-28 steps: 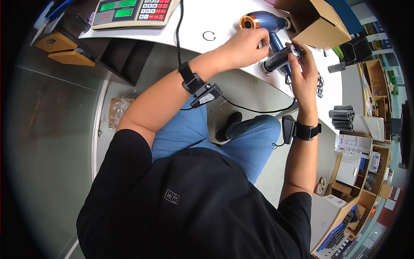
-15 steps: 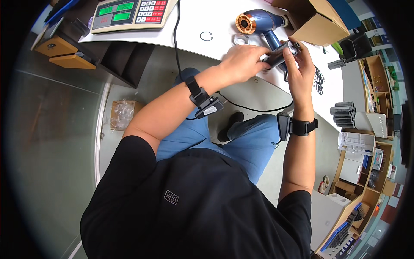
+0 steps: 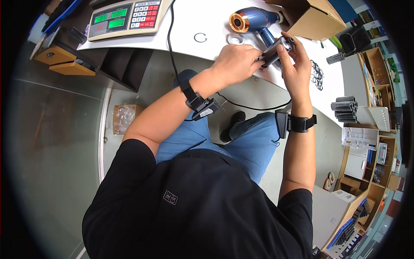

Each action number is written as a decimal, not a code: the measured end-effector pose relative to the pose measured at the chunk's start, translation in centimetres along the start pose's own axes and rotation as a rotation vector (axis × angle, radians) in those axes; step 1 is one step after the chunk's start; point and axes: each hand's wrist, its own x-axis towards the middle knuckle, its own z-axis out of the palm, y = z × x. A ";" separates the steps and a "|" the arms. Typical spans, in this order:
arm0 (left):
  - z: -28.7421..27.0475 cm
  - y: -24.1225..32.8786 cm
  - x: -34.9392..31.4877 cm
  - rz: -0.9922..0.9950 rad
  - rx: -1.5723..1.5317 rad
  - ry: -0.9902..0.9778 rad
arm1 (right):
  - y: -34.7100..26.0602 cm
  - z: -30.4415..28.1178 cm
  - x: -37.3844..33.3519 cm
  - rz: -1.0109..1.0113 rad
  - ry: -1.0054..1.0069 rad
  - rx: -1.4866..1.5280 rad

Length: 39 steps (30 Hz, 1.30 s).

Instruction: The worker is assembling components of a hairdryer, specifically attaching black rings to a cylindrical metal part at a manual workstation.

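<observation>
– In the head view, where is the dark cylinder [image 3: 271, 55]?
– Above the table [image 3: 185, 44], near its edge: the right hand [image 3: 297, 71] pinches its upper end, the left hand [image 3: 235, 64] its lower.
– How far along?
– Cylinder is in hands, not set down; what is left, I cannot tell.
– Writing?
– Marked keys, lit digits on the scale [image 3: 123, 32].

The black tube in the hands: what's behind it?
Behind the black tube are the blue hair dryer and the white table. The tube, held in the left hand and right hand, covers part of the dryer's handle, so that part can't be seen.
</observation>
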 end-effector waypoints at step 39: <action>-0.2 -1.7 1.9 -0.361 -1.207 0.062 | -0.4 0.4 0.8 -0.004 -0.073 0.313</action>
